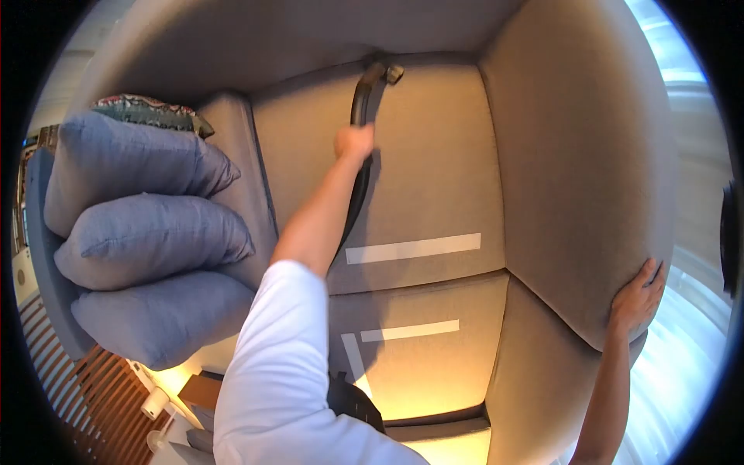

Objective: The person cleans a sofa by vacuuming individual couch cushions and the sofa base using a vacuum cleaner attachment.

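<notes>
My left hand (355, 143) is closed around the dark tube of a vacuum hose (361, 105), its arm stretched over the beige sofa seat (434, 170). The tube's far end, with a small light-coloured fitting (394, 74), reaches the crease where the seat meets the backrest (310, 39). Below my fist, the black hose curves down and disappears behind my forearm. On the right, my right hand (637, 298) lies against the outer edge of the upright sofa side (581, 170), fingers extended and holding nothing.
Three blue-grey pillows (147, 155) and a patterned cushion (147, 112) are piled at the left. Pale strips (415, 248) cross the seat. A slatted wooden surface (101, 411) and a white cylinder (155, 401) show at lower left. Sheer curtain (682, 364) hangs at right.
</notes>
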Motion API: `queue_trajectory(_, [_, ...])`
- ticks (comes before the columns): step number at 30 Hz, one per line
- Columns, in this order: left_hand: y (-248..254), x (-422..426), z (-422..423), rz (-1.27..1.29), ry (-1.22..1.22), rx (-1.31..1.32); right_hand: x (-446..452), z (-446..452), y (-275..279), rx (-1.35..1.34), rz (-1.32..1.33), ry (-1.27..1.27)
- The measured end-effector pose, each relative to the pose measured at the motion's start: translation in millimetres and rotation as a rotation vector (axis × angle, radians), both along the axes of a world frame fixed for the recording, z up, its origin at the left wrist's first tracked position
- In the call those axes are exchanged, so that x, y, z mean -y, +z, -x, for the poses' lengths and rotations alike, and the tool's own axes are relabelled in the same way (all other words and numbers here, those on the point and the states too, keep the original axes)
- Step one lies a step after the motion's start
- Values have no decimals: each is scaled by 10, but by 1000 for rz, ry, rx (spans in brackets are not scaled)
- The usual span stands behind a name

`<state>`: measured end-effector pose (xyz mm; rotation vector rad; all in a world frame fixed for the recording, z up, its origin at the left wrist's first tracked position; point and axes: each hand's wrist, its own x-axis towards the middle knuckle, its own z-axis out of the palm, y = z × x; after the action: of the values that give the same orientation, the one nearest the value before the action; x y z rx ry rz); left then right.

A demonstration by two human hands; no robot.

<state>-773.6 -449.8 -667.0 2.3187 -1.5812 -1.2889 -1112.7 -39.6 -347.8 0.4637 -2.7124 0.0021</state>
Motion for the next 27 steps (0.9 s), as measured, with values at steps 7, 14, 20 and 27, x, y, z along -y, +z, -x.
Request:
queue_trajectory(7, [-50, -1191, -847, 23, 19, 83, 58, -58, 7, 11, 38, 8])
queue_trajectory(14, [338, -3651, -3135, -84, 296, -21, 28, 47, -19, 5, -11, 43])
queue_trajectory(20, [14, -982, -1966, 22, 258, 124, 130, -64, 45, 53, 13, 66])
queue_trajectory(27, [-66, -762, -2322, -11, 103, 105, 200, -144, 52, 102, 83, 70])
